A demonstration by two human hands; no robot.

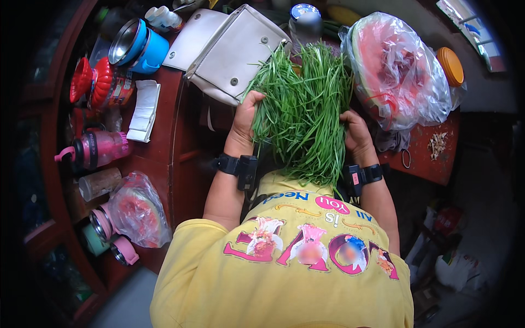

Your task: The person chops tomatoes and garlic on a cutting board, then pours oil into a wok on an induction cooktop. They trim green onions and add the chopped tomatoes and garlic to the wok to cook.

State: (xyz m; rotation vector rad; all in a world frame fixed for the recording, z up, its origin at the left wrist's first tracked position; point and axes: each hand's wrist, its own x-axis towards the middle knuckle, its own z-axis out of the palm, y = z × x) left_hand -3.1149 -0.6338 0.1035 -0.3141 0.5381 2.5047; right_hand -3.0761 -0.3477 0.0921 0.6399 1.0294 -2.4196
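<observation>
A broad, loose bunch of long green leaves (305, 110), which look like garlic chives, spans the space in front of my chest. My left hand (246, 119) grips its left side, thumb up along the blades. At the opposite side my right hand (357, 132) holds the edge with curled fingers; some fingers of both hands are hidden behind the leaves. Loose blades hang down onto my yellow T-shirt (287, 295). Just beyond the bunch lies an off-white bag (233, 53) with snap buttons, its flap turned back. Each wrist wears a black strapped device.
Cut watermelon in clear plastic (400, 69) sits at the right, near peelings (438, 145) on the red tabletop (422, 164). Leftward stand blue cups (151, 51), a pink bottle (104, 147), folded white paper (143, 110) and another wrapped watermelon piece (139, 213). A lidded jar (305, 24) stands behind.
</observation>
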